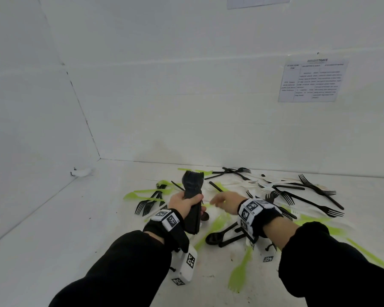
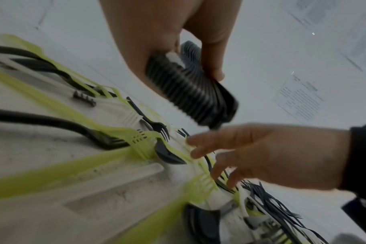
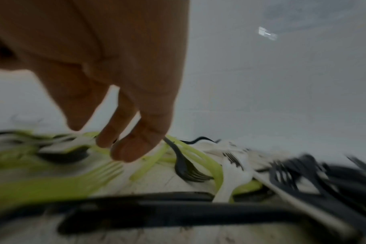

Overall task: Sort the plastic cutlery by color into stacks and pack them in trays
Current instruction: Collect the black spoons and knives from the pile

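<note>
My left hand [image 1: 184, 203] grips a thick stack of black forks [image 1: 192, 196], tines up, above the white table [image 1: 75, 218]. The left wrist view shows the stack's ribbed handle ends [image 2: 190, 92] between thumb and fingers. My right hand [image 1: 224, 201] hovers just right of the stack, fingers loosely spread and holding nothing, above the scattered pile. In the right wrist view its fingertips [image 3: 132, 153] hang just over a green fork [image 3: 102, 171] and a black fork [image 3: 184, 166]. Loose black forks [image 1: 308, 196], green cutlery [image 1: 146, 193] and white forks [image 1: 248, 185] lie mixed on the table.
White walls enclose the table at the back and left. A printed sheet [image 1: 312, 82] hangs on the back wall. A black spoon [image 1: 215, 238] and a green fork [image 1: 239, 273] lie near my wrists. No tray is in view.
</note>
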`<action>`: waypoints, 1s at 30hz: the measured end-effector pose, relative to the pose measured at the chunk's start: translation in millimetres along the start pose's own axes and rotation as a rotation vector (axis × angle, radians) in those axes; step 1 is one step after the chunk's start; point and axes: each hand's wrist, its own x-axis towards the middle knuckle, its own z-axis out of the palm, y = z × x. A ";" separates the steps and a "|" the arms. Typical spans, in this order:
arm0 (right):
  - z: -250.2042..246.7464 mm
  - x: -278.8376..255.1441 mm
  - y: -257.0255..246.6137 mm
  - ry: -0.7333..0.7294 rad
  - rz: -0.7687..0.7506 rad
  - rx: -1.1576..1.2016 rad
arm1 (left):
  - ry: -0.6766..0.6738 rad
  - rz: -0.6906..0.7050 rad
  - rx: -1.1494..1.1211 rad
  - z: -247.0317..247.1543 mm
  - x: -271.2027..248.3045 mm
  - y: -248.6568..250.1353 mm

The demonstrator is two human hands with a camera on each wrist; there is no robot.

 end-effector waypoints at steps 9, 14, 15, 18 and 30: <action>20.3 -1.2 -22.1 -0.177 -0.016 -0.388 | 0.068 0.017 0.014 -25.1 6.4 1.2; 9.0 -2.3 -9.3 -0.358 0.039 -0.623 | 0.051 0.006 -0.007 -28.6 1.2 2.2; 8.9 -5.2 -6.4 -0.383 0.010 -0.662 | 0.046 0.003 0.000 -29.6 1.7 1.5; 13.9 -7.6 3.8 -0.352 -0.057 -0.610 | 0.049 0.002 0.015 -32.6 4.5 -0.4; 14.9 16.7 -16.8 -0.146 -0.368 -0.703 | 0.025 0.004 -0.059 -27.8 10.9 4.1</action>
